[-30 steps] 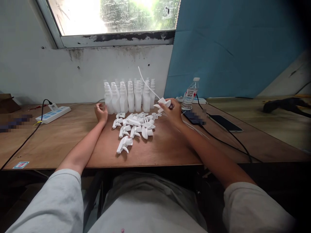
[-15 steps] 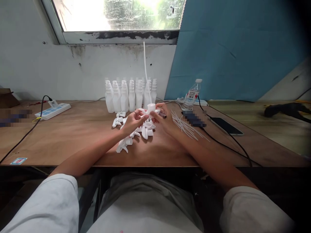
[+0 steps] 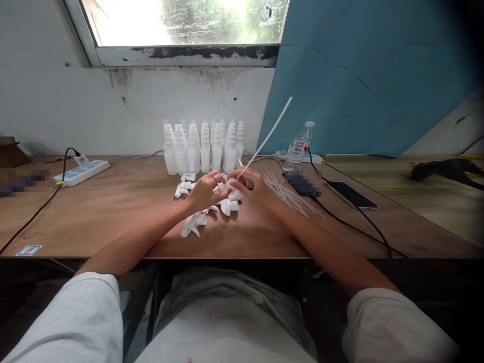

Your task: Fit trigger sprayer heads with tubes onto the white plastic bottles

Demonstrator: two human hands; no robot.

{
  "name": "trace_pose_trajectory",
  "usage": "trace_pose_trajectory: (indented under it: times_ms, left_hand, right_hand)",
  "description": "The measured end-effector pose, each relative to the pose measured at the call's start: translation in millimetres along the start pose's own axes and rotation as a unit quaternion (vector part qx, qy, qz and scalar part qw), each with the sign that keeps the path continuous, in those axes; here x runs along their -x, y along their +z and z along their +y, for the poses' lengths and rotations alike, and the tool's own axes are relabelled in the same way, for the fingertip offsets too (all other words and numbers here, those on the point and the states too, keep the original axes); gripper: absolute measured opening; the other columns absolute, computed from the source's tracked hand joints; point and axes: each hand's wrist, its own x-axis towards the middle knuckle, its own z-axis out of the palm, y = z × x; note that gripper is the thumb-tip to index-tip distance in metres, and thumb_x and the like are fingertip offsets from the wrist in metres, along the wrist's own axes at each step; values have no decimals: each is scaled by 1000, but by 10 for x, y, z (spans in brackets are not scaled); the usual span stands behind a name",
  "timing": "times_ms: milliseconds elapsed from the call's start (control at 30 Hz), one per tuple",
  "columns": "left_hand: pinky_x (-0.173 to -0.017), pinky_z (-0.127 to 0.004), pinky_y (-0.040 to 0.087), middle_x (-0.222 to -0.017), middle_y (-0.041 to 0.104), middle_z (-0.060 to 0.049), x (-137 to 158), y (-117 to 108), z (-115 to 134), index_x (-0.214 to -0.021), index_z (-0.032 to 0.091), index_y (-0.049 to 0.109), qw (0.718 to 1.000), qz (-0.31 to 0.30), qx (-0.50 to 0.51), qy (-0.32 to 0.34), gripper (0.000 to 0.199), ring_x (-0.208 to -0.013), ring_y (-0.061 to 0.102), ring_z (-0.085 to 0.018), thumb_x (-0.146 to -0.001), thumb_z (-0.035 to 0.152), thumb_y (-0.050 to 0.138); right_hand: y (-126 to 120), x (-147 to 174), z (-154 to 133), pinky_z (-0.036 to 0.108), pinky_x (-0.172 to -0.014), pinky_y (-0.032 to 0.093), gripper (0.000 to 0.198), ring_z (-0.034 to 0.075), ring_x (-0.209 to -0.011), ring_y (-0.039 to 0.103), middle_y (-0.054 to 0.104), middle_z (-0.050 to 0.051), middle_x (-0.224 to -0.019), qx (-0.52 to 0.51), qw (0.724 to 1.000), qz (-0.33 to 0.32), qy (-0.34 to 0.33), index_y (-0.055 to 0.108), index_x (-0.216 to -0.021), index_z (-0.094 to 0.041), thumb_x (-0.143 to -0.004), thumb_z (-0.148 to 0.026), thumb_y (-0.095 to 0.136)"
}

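My left hand [image 3: 206,192] is closed round a white trigger spray head [image 3: 233,185], whose body is largely hidden by fingers. My right hand [image 3: 254,186] meets it from the other side, also closed on it. Out of the spray head a long white dip tube [image 3: 269,133] slants up to the right. A slim dark tool [image 3: 249,186] lies in my right hand; its kind is unclear. Beneath and around both hands lie several loose white spray heads [image 3: 193,223]. Beside my right wrist is a loose bunch of white tubes [image 3: 289,195].
Several white bottles [image 3: 193,151] without heads stand behind my hands against the wall. To the right are a water bottle [image 3: 298,148], a dark object [image 3: 301,184], a phone [image 3: 351,195] and black cables. A power strip [image 3: 81,173] lies left on the wooden table [image 3: 124,212].
The spray head has turned in my hands: its tube pointed nearly straight up and now leans right. My left fingers have shifted over the head, and both hands are slightly lower.
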Motion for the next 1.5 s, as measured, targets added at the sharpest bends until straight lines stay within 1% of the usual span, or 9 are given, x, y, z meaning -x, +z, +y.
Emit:
trace_pose_trajectory:
  times_ms: [200, 400, 600, 733, 867, 1067, 1233, 1367, 1500]
  left_hand:
    - [-77, -27, 49, -98, 61, -5, 54, 80, 116, -98, 19, 60, 984, -20, 147, -94, 33, -92, 61, -17, -81, 46, 67]
    - [-67, -29, 56, -88, 65, -6, 88, 190, 241, -111, 15, 57, 872, -146, 415, -216, 51, -79, 68, -18, -77, 50, 71]
    - [-53, -26, 53, -84, 67, -8, -74, 100, 330, -88, 12, 63, 881, -105, 392, -245, 33, -67, 67, -17, -77, 43, 70]
    - [-50, -23, 50, -79, 69, -8, -71, 75, 399, -87, 11, 64, 877, -120, 401, -234, 31, -60, 65, -15, -77, 40, 70]
    - [-50, -21, 48, -86, 71, -10, 91, 147, 492, -97, 11, 62, 850, -221, 409, -247, 38, -61, 66, -14, -77, 41, 73]
    - [-68, -29, 58, -117, 61, -13, 220, 325, 582, -110, 19, 51, 785, -231, 531, -220, 52, -87, 70, -19, -74, 42, 79]
    - [-68, -30, 59, -121, 55, -11, 335, 487, 495, -107, 21, 48, 779, -210, 540, -241, 53, -90, 68, -19, -70, 35, 83]
    - [-73, -29, 58, -113, 58, -9, 376, 542, 418, -112, 18, 56, 810, -206, 492, -244, 48, -92, 64, -17, -70, 25, 79]
    - [-74, -29, 55, -99, 60, -6, 369, 486, 374, -106, 16, 61, 867, -204, 399, -216, 37, -90, 61, -17, -71, 21, 72]
  right_hand:
    - [48, 50, -87, 30, -64, 46, 38, 16, -67, 58, 64, 3, -75, 9, 999, 30, 28, 64, -78, -22, -93, -55, 51]
    - [1, 65, 33, 27, -56, 35, 46, 13, -56, 48, 54, 2, -60, 148, 988, 19, -32, 48, -62, -21, -97, -50, 40]
    - [37, -8, 68, 29, -56, 31, 42, 14, -54, 45, 50, 2, -58, 216, 973, 63, -45, 38, -59, -22, -97, -41, 42]
    - [-143, -217, 210, 29, -57, 38, 44, 15, -54, 47, 50, 1, -55, 185, 972, 135, 52, 41, -58, -22, -95, -46, 43]
    - [-757, -338, 543, 28, -50, 39, 39, 15, -46, 48, 48, 0, -53, 225, 913, 243, 239, 51, -66, -20, -96, -38, 34]
    - [-1212, -118, 759, 29, -51, 37, 38, 17, -45, 48, 34, -2, -36, 331, 882, 38, 334, 42, -44, -22, -72, -20, 68]
    - [-1150, -22, 708, 29, -42, 34, 42, 15, -35, 45, 42, 0, -35, 307, 804, -164, 482, 49, -48, -20, -73, -41, 76]
    - [-1094, -48, 637, 26, -41, 33, 57, 10, -36, 42, 56, 4, -51, 257, 901, -15, 349, 60, -63, -16, -86, -68, 51]
    - [-978, -110, 458, 25, -36, 35, 75, 10, -38, 50, 69, 6, -78, 2, 964, 70, 257, 63, -94, -20, -79, -87, 33]
